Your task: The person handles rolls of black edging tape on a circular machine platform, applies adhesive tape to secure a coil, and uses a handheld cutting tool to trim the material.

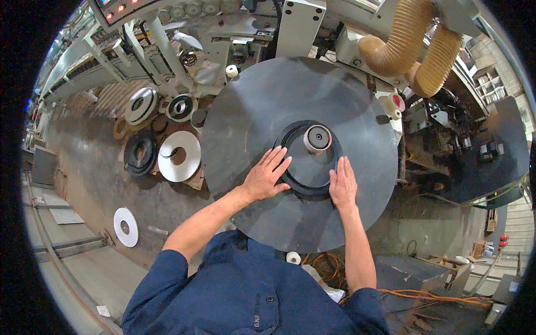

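Note:
A black coil of edge-band strip (pixel 283 134) lies as a ring on the big round grey turntable (pixel 245 120). Inside the ring, toward its far side, a short round hub (pixel 318 138) with a dark cap stands up. My left hand (pixel 268 174) rests against the ring's near left side, its fingers stretched out. On the ring's right side my right hand (pixel 343 184) lies with straight fingers, thumb a little apart. Neither hand is wrapped around anything. The palms hide parts of the ring's outer edge.
Left of the turntable, white coils (pixel 180 156) and black coils (pixel 139 153) lie on the floor. Another white coil (pixel 125 227) sits nearer me. White rollers (pixel 231 71) stand at the turntable's rim. Ribbed tan hoses (pixel 402 39) hang at back right. Orange cables (pixel 430 296) run low right.

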{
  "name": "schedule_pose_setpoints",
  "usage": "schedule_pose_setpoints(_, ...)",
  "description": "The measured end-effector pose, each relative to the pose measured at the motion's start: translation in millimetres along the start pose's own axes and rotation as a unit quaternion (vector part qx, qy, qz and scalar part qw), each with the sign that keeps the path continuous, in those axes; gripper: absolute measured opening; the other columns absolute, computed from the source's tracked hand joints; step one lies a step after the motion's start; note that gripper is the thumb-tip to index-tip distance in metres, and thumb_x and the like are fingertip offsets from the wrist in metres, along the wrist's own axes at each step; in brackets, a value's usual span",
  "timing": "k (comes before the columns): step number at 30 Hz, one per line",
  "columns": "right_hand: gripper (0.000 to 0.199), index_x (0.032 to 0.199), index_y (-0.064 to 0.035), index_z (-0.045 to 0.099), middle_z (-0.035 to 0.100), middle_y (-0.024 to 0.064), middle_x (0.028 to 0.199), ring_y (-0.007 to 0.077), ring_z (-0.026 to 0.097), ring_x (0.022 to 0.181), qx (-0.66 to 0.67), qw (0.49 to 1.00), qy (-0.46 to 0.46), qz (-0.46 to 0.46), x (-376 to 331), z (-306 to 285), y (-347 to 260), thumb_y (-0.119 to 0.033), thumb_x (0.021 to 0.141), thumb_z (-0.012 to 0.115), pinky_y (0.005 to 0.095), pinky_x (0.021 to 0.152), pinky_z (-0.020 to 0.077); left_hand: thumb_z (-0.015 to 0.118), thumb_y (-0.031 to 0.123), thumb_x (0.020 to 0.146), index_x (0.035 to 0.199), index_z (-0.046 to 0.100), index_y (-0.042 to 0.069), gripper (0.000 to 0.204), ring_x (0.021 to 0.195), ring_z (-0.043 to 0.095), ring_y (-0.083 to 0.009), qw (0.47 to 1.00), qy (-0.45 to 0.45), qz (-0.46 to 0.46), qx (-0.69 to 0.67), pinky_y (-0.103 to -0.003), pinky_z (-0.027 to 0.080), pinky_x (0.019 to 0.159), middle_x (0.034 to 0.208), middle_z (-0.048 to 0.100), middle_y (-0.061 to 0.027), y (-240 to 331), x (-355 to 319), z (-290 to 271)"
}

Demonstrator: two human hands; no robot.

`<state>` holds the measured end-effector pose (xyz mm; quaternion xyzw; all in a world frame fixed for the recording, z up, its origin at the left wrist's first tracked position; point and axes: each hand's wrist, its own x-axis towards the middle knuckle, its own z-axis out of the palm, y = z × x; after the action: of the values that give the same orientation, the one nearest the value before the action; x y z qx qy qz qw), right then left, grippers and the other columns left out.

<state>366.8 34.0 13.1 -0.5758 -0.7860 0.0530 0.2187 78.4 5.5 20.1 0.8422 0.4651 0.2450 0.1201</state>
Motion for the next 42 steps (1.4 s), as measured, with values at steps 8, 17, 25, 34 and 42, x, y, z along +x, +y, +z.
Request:
schedule_pose_setpoints(8, 0.060, 0.140, 0.0120, 0.036, 0.035, 0.0375, 0.145, 0.0493, 0.040, 0.132, 0.002, 0.997, -0.005, 0.078, -39.7, 2.2, -46.7, -0.029, 0.100, 0.052, 0.0512, 0.110, 0.0337, 0.071, 0.045, 0.080, 0.142, 0.041, -0.003, 0.083, 0.144, 0.026, -0.0427, 0.999, -0.001, 0.027, -0.034, -0.049, 0.025, 0.118, 0.153, 0.031, -0.0259, -2.1, -3.4, 1.1)
schedule_pose_setpoints(17, 0.071, 0.141, 0.0109, 0.036, 0.029, 0.0342, 0.150, 0.0478, 0.027, 0.141, -0.022, 0.997, -0.048, 0.056, -46.8, -6.7, -38.7, -0.038, 0.095, 0.059, 0.0546, 0.116, 0.0221, 0.073, 0.045, 0.076, 0.134, 0.055, 0.008, 0.071, 0.141, 0.031, -0.0420, 0.998, 0.013, 0.054, -0.041, -0.053, 0.029, 0.116, 0.150, 0.037, -0.0217, -16.2, -1.3, -2.7)
schedule_pose_setpoints(25, 0.071, 0.129, 0.0054, 0.052, 0.053, 0.0189, 0.131, 0.0381, 0.045, 0.125, 0.038, 0.994, -0.062, -0.076, -23.5, -6.3, -113.1, -0.038, 0.078, 0.076, 0.0554, 0.113, 0.0261, 0.082, 0.033, 0.068, 0.101, 0.062, 0.008, 0.045, 0.137, 0.034, -0.0410, 0.995, 0.035, 0.071, -0.068, -0.054, 0.030, 0.115, 0.132, 0.050, -0.0166, -14.8, 4.6, -3.3)
schedule_pose_setpoints(34, 0.036, 0.116, -0.0075, 0.066, 0.057, 0.0080, 0.104, 0.0308, 0.053, 0.104, 0.032, 0.994, -0.089, -0.058, -21.4, -4.0, -106.7, -0.013, 0.080, 0.070, 0.0521, 0.108, 0.0348, 0.080, 0.031, 0.070, 0.112, 0.065, 0.011, 0.049, 0.137, 0.037, -0.0370, 0.993, -0.002, 0.109, -0.047, -0.056, 0.029, 0.115, 0.130, 0.053, -0.0106, -33.3, 11.4, -14.8)
schedule_pose_setpoints(42, 0.026, 0.100, -0.0082, 0.070, 0.061, 0.0076, 0.095, 0.0293, 0.059, 0.098, 0.101, 0.992, -0.072, -0.007, -21.4, -12.1, -97.7, -0.016, 0.076, 0.075, 0.0491, 0.104, 0.0398, 0.079, 0.030, 0.072, 0.114, 0.066, 0.011, 0.048, 0.135, 0.040, -0.0360, 0.984, -0.032, 0.161, -0.071, -0.055, 0.030, 0.114, 0.127, 0.057, -0.0091, -46.5, 24.8, -13.0)
